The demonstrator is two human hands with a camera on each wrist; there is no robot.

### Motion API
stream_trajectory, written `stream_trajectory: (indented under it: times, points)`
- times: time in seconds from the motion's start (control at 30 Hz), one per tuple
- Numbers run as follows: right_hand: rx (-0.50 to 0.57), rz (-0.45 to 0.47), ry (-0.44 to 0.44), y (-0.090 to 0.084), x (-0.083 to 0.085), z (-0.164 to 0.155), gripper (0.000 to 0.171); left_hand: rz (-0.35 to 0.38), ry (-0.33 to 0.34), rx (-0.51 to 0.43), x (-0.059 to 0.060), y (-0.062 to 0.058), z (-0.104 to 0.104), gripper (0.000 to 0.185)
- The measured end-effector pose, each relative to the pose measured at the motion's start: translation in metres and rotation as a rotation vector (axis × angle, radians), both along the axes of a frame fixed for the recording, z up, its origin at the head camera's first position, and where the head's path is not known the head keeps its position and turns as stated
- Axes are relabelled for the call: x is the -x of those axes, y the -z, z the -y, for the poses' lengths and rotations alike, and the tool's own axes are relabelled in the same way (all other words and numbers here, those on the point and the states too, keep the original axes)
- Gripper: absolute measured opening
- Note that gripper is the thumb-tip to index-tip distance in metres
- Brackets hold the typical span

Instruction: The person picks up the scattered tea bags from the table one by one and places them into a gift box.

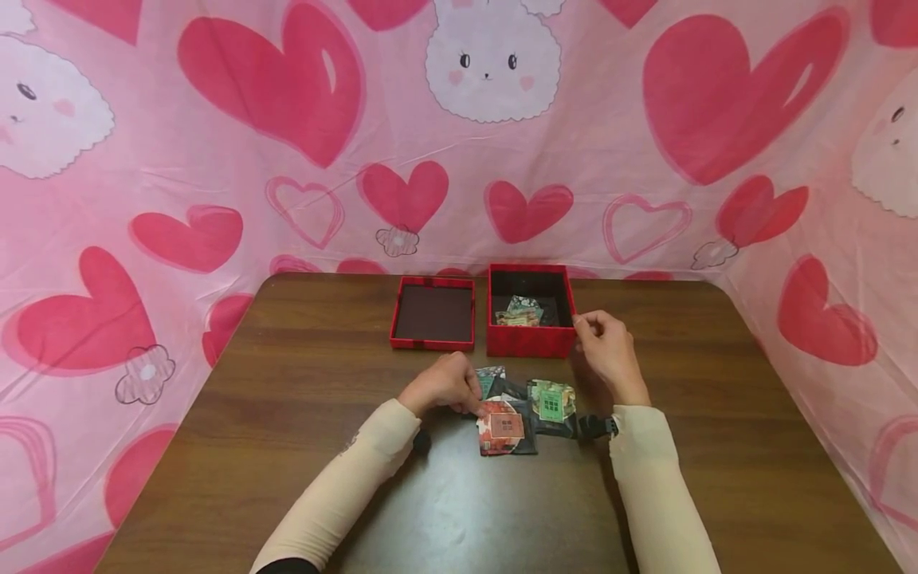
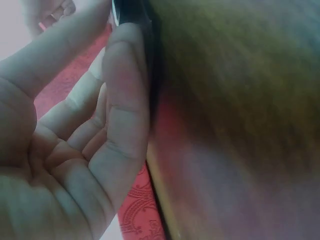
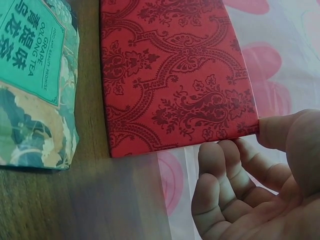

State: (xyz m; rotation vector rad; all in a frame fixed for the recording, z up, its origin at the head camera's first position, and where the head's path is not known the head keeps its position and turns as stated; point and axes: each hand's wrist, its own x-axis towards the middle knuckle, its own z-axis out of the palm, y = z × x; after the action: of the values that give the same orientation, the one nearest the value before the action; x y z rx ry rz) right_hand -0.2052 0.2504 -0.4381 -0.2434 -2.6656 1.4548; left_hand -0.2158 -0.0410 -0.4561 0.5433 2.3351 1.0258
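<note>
The small flat foil tea sachets lie in a loose overlapping heap on the dark brown wooden table, just in front of the open red patterned cardboard box. Nearest the person is a sachet with a red-brown label; to its right lies one with a green label, printed "Grape Oolong Tea" in the right wrist view.

The left hand rests on the left edge of the heap, its fingers curled down at the red-brown sachet; whether it truly pinches it I cannot tell, since the left wrist view shows only loosely bent fingers beside a dark edge. The right hand sits at the box's near right corner, holding nothing, fingers relaxed and slightly curled, the thumb tip touching the box wall.

These sachets look light, thin and pliable, with a slick printed surface, so they would probably slide over one another; a pinch at a free corner or sealed edge seems the surest hold. Inside the box at least one more sachet already lies. To the left of the box, just beside it, its shallow red lid lies upturned, showing a dark inside. A pink cloth with red hearts hangs behind the box and around the table.
</note>
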Motion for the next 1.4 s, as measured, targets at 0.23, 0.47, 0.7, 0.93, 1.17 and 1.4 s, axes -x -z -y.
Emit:
stream_trajectory:
  times: [0.23,0.47,0.7,0.93,1.17,1.4]
  points:
    - [0.002,-0.003,-0.006,0.0,0.0,-0.001,0.045,0.055,-0.04,-0.028,-0.002,0.0,-0.002,0.016]
    - [0.005,-0.007,-0.006,0.0,0.0,-0.001,0.045,0.134,-0.063,-0.08,-0.001,0.002,-0.004,0.014]
    - [0.011,-0.006,-0.007,0.001,0.0,-0.001,0.044,0.263,-0.068,-0.167,0.001,0.006,-0.001,0.011]
    - [0.019,0.017,-0.005,-0.001,0.0,-0.001,0.045,0.298,-0.06,-0.215,0.001,0.005,0.005,0.01]
    - [0.022,0.017,-0.005,-0.002,-0.001,0.001,0.044,0.32,-0.048,-0.23,0.003,0.005,0.008,0.01]
    - [0.025,0.019,-0.003,-0.001,0.0,0.0,0.046,0.306,-0.042,-0.265,0.01,-0.011,0.015,0.011]
